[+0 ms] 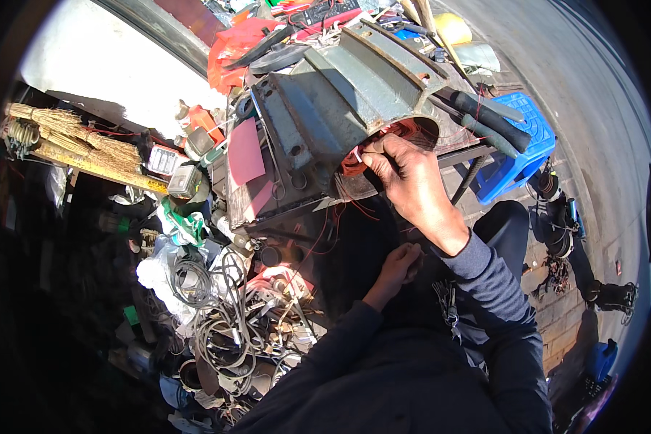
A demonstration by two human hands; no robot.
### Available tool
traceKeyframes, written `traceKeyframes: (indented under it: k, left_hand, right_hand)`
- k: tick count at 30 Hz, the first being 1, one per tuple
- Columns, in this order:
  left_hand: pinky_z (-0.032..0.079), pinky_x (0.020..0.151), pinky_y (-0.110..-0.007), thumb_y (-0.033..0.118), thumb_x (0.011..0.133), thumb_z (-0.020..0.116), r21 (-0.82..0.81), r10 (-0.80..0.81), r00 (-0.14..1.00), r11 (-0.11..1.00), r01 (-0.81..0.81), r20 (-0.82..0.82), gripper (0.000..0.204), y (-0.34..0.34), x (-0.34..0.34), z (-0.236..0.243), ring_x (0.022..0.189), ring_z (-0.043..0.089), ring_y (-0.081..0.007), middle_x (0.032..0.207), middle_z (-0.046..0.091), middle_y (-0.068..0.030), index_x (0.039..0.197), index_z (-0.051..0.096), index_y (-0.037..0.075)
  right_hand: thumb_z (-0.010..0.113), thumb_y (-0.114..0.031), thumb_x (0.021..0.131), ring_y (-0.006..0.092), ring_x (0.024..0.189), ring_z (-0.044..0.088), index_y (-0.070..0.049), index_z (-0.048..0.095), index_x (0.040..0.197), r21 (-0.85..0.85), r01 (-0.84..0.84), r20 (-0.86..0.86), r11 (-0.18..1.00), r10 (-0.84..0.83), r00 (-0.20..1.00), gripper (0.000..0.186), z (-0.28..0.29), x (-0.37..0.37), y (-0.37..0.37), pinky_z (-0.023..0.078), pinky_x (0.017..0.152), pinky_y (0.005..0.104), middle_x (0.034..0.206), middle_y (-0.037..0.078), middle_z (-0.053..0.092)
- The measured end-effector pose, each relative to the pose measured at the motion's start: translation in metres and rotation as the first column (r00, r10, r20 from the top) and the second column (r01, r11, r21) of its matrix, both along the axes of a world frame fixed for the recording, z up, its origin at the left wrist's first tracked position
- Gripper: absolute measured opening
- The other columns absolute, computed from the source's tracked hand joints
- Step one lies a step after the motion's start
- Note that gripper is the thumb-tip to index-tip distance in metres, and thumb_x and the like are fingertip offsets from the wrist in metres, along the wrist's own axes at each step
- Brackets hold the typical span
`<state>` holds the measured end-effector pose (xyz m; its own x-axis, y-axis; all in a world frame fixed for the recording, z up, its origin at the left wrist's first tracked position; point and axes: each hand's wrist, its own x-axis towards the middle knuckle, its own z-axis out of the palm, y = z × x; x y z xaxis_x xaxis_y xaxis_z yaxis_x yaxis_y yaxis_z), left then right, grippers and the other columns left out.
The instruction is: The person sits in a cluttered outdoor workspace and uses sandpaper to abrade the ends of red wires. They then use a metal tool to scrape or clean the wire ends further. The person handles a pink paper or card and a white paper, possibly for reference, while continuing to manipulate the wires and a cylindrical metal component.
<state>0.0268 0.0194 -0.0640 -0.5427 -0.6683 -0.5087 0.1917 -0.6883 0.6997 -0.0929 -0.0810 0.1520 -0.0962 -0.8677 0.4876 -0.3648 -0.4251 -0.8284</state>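
Observation:
A grey ribbed metal motor housing lies on its side on a worn wooden table, its round opening toward me. Reddish-brown wire windings show inside that opening. At its mouth is my right hand, thumb and fingers pinched together against the windings. A small pale piece shows by the fingertips, but what they grip is too small to name. Thin red wires hang below the table edge. My left hand is held low near my lap, fingers curled closed; anything inside it is hidden.
Pink paper and scissors lie left of the housing. Dark-handled tools stick out at the right, near a blue plastic stool. Coiled cables and scrap pile up at lower left. A straw broom lies farther left.

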Motion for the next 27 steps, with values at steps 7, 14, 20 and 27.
traceKeyframes:
  k: [7, 14, 20, 27]
  left_hand:
    - [0.029, 0.043, -0.02, 0.039, 0.107, 0.06, -0.013, -0.02, 1.0, 1.0, 0.02, -0.008, 0.031, -0.0011, 0.0011, -0.0023, 0.05, 0.044, -0.0033, 0.072, 0.054, 0.0035, 0.099, 0.062, 0.01]
    - [0.028, 0.044, -0.02, 0.037, 0.108, 0.059, -0.003, -0.005, 1.0, 1.0, 0.005, 0.009, 0.029, -0.0018, -0.0012, -0.0043, 0.05, 0.043, -0.0032, 0.072, 0.055, 0.0028, 0.099, 0.062, 0.009]
    - [0.028, 0.043, -0.02, 0.034, 0.108, 0.058, 0.036, 0.01, 1.0, 0.999, -0.009, -0.006, 0.027, -0.003, -0.0022, -0.0054, 0.051, 0.041, -0.0032, 0.076, 0.057, 0.0015, 0.1, 0.061, 0.008]
    - [0.027, 0.043, -0.021, 0.034, 0.108, 0.058, 0.018, -0.013, 1.0, 1.0, 0.013, 0.021, 0.027, -0.0024, -0.0027, -0.0056, 0.05, 0.041, -0.0036, 0.076, 0.058, 0.0016, 0.1, 0.06, 0.009]
  right_hand:
    - [0.074, -0.012, 0.094, 0.0395, 0.087, 0.069, 0.0, 0.067, 0.096, -0.069, -0.015, -0.077, 0.998, 0.01, 0.997, 0.014, -0.0034, -0.0038, -0.002, 0.056, 0.076, 0.0436, 0.089, 0.017, 0.068]
    - [0.074, -0.007, 0.092, 0.0374, 0.085, 0.068, -0.001, 0.07, 0.1, -0.133, -0.038, -0.136, 0.99, 0.02, 0.991, 0.01, -0.0065, -0.0043, -0.0054, 0.057, 0.073, 0.0417, 0.091, 0.014, 0.069]
    - [0.074, -0.007, 0.092, 0.0375, 0.084, 0.067, -0.001, 0.07, 0.098, -0.123, -0.028, -0.155, 0.992, 0.008, 0.988, 0.01, -0.0065, -0.0045, -0.0029, 0.057, 0.072, 0.0415, 0.091, 0.014, 0.068]
    - [0.075, -0.01, 0.092, 0.041, 0.082, 0.068, 0.0, 0.06, 0.094, -0.139, 0.099, -0.26, 0.985, -0.132, 0.956, 0.018, -0.0066, 0.0028, -0.0069, 0.055, 0.068, 0.044, 0.086, 0.02, 0.066]
